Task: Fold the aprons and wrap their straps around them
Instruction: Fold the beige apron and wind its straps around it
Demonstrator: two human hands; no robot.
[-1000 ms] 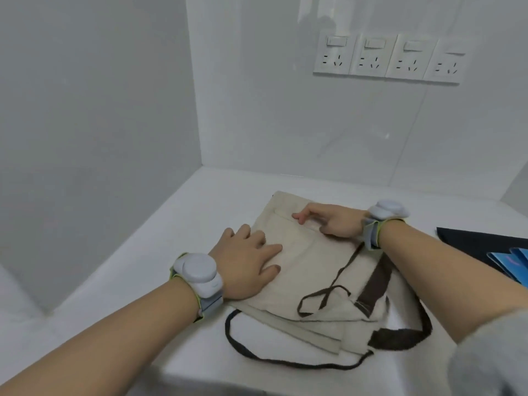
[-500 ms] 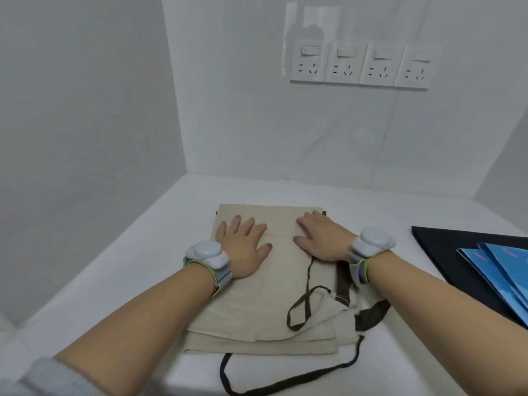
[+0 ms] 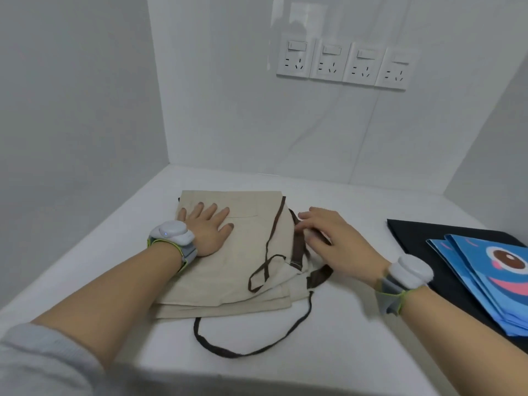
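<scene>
A folded beige cotton apron (image 3: 228, 258) with dark brown fabric straps (image 3: 274, 232) is laid flat on the white tabletop (image 3: 357, 352), near the corner formed by two white walls. It is pinned by the left hand (image 3: 207, 228), whose fingers are spread straight and pressed flat on the upper left of the cloth. The right hand (image 3: 328, 238) is placed at the apron's right edge, over the wider brown band; its fingers are lightly bent, but whether the band is actually pinched cannot be told. One thin strap is looped across the top layer, and another is trailed off the near edge in a long curve (image 3: 251, 348) on the table. The cloth is judged to be light, soft and limp, so the stacked layers would be shifted easily unless held down by a flat palm. The straps are judged thin and floppy, best taken near where they are sewn to the bib, then drawn taut for wrapping. Well apart to the right, a black folded fabric (image 3: 428, 238) and blue printed sheets (image 3: 491, 281) are seen.
</scene>
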